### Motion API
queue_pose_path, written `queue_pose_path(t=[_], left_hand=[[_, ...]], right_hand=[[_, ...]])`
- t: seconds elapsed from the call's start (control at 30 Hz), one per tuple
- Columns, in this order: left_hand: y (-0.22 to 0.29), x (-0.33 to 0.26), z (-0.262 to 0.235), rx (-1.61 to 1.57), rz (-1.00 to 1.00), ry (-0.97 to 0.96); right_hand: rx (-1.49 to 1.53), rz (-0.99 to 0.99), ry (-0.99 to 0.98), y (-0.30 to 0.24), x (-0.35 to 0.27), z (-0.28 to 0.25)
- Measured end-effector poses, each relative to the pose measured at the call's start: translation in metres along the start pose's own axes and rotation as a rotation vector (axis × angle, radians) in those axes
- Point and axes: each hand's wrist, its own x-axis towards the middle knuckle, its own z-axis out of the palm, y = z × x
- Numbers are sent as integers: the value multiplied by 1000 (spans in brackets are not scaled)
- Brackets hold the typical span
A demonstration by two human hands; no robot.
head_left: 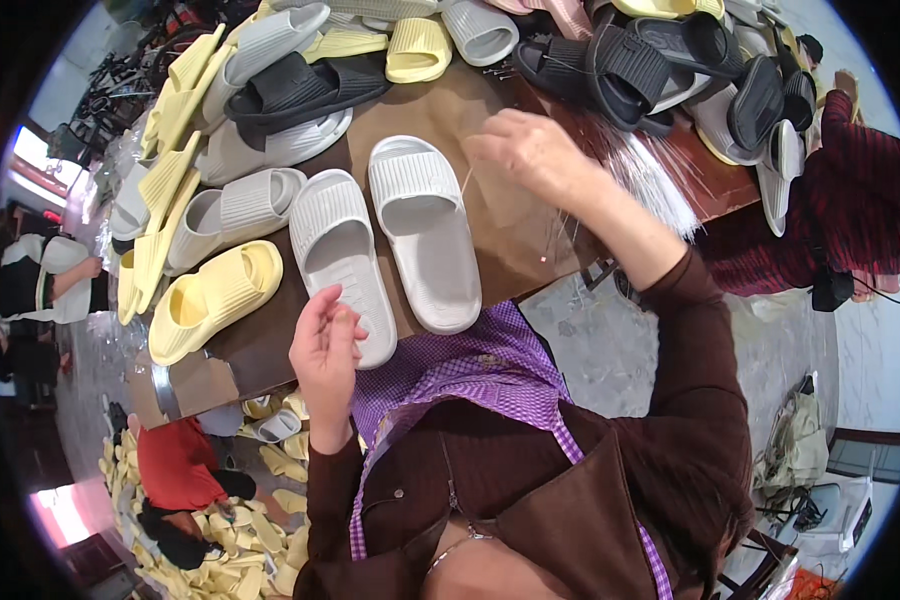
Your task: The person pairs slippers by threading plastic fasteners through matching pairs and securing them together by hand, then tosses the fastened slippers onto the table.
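Note:
Two light grey ribbed slide sandals lie side by side on the brown table in front of me, toes pointing away. My left hand (326, 345) is beside the heel of the left grey slide (340, 255), its fingers loosely bent and apart, with nothing visible in them. Over the table, just right of the strap of the right grey slide (435, 255), my right hand (535, 155) is closed in a pinch. A thin pale strand (467, 182) runs down from its fingertips toward that strap; its end is too fine to make out.
A bundle of clear thin strands (660, 185) lies right of my right forearm. Yellow slides (215, 300), grey slides (235, 215) and black slides (310, 90) crowd the table's left and far sides. A person in red (177, 465) is near a yellow slide heap (250, 550).

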Motion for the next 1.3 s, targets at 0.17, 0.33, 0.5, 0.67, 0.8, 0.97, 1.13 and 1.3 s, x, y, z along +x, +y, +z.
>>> queue_pose_path(t=[0.17, 0.33, 0.5, 0.67, 0.8, 0.97, 1.13, 1.3], left_hand=[[3, 32, 20, -99, 167, -166], [23, 36, 48, -414, 104, -240], [24, 28, 42, -383, -176, -366], [7, 17, 41, -400, -504, -523], [3, 8, 25, -510, -744, -559], [-1, 3, 14, -650, -938, -540], [-19, 20, 32, -763, -954, -452], [-27, 36, 55, -765, -919, -297]], right_hand=[[551, -5, 304, -71, 7, 18], [1415, 263, 214, -112, 8, 12], [1222, 366, 246, -100, 3, 24], [1313, 629, -19, -95, -4, 45], [1261, 781, -306, -92, -9, 50], [842, 596, -458, -92, -12, 49], [609, 471, -339, -80, -7, 41], [636, 604, -183, -56, -4, 30]])
